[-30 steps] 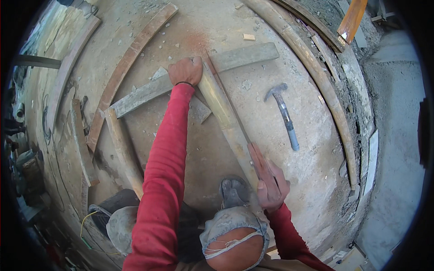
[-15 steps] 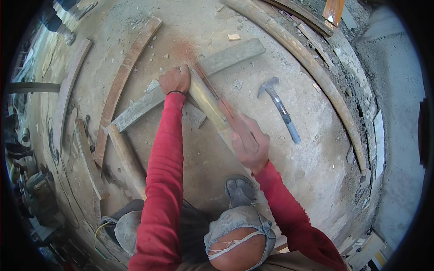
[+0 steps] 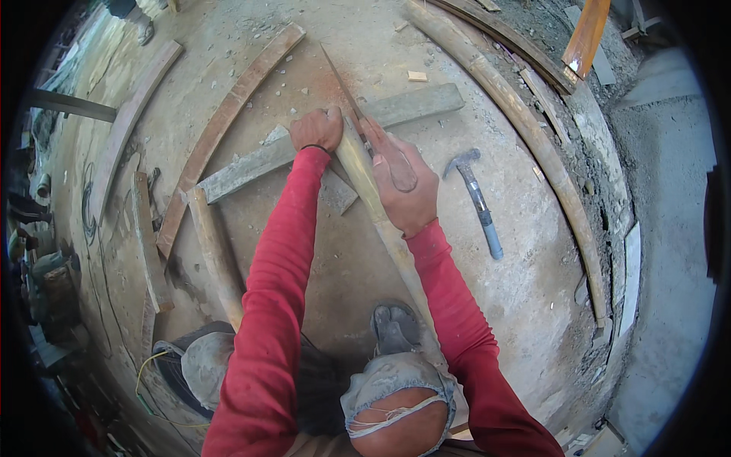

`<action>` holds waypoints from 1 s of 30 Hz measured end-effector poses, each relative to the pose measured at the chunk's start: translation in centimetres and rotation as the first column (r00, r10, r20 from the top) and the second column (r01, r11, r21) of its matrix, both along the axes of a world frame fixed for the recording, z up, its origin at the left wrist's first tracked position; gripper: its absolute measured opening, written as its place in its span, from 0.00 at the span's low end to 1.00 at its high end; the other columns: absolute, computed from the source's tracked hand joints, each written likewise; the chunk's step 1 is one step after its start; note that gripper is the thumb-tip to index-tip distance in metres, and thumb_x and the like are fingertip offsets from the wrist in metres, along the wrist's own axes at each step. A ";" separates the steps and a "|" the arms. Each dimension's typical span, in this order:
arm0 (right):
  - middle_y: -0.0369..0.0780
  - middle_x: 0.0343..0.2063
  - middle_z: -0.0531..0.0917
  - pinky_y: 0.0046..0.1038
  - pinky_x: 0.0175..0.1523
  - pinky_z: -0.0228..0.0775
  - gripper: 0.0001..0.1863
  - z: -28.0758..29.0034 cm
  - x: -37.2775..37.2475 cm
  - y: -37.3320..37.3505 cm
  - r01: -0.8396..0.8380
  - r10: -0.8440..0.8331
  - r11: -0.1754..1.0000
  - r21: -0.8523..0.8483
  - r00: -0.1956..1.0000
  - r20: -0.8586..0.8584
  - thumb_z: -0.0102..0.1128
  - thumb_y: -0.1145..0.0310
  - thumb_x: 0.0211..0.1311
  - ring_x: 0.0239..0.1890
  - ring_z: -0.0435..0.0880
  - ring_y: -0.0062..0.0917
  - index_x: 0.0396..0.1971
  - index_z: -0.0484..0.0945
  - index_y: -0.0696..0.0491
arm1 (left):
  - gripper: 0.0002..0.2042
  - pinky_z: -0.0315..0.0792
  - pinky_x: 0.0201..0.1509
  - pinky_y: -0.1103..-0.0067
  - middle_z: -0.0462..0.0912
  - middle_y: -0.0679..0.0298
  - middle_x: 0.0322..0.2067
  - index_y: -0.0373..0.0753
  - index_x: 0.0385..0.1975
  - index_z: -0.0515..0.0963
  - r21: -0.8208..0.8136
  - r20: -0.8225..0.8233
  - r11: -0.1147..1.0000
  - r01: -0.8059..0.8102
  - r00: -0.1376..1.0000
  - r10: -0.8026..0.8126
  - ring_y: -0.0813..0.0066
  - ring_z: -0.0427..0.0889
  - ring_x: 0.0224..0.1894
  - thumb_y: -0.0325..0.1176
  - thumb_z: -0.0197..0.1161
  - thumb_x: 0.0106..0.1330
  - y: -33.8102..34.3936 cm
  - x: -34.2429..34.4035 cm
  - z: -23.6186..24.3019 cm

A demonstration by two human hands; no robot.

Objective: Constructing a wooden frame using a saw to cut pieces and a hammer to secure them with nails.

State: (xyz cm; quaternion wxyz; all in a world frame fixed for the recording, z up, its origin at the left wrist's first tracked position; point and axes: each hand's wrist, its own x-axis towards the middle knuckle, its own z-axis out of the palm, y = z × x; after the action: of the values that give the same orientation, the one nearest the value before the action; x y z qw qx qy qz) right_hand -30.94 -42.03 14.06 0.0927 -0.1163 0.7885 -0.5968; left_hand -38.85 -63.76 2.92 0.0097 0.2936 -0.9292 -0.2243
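Observation:
A long pale wooden strip [image 3: 362, 181] lies on the dusty concrete floor, running from my foot in a sandal [image 3: 393, 329] up across a grey plank [image 3: 415, 107]. My left hand [image 3: 316, 129] is shut on the strip's far end, where it rests on the plank. Just to the right of it, my right hand [image 3: 407, 194] grips the handle of a handsaw. The rusty saw blade [image 3: 343, 84] points up and away past my left hand, lying along the strip's right side. Both sleeves are red.
A claw hammer [image 3: 476, 194] lies right of my hands. Curved wooden pieces arc at left [image 3: 228, 114] and right [image 3: 525, 129], and a short plank [image 3: 213, 251] lies near my left knee. An orange board [image 3: 586, 34] stands at top right. Clutter and a yellow cable [image 3: 148, 369] are at lower left.
My right hand has pushed the saw forward along the strip, from near my knee up to beside my left hand. My left hand has kept its grip on the strip's end.

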 end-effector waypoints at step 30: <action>0.55 0.60 0.76 0.31 0.66 0.69 0.31 2.6 8.4 6.0 -0.224 0.301 0.943 0.245 0.888 -0.347 0.55 0.70 0.64 0.65 0.76 0.39 0.64 0.60 0.67 | 0.28 0.70 0.55 0.58 0.84 0.38 0.38 0.31 0.36 0.86 -0.151 0.045 0.989 -0.007 0.999 0.014 0.40 0.83 0.44 0.50 0.43 0.66 -4.5 1.4 -1.1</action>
State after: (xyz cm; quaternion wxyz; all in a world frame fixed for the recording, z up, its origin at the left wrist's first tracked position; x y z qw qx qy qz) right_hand -22.59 -36.08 16.61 0.0296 -0.3260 0.8235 -0.4633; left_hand -37.45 -68.26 1.80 0.0115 0.3022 -0.9418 -0.1466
